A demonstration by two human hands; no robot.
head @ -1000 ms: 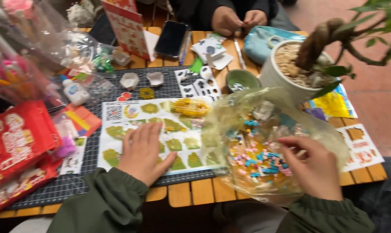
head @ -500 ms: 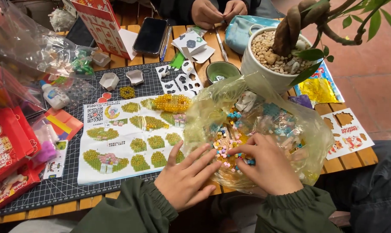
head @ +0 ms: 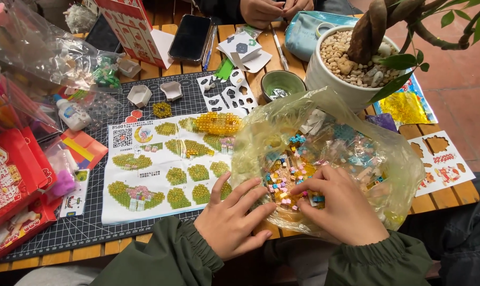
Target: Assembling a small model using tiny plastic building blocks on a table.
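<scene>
A crumpled clear plastic bag (head: 377, 153) full of tiny coloured building bricks (head: 287, 177) lies on the wooden table in front of me. My right hand (head: 343, 204) rests inside the bag's mouth, fingertips pinching among the small bricks. My left hand (head: 234, 214) lies flat beside it, fingers spread, touching the bag's edge and the lower right corner of the printed instruction sheet (head: 155, 169). A partly built yellow brick model (head: 216, 123) sits at the sheet's top edge. Both sleeves are olive green.
A dark cutting mat (head: 65, 233) lies under the sheet. A potted plant with pebbles (head: 351, 63), a small green bowl (head: 282, 85), a phone (head: 191, 37), red packages (head: 9, 180) and clear bags (head: 33, 47) surround it. Another person's hands (head: 263, 10) work at the far edge.
My left hand left the instruction sheet and came to the bag's edge beside my right hand. My right hand shifted left, into the bricks. The view moved closer.
</scene>
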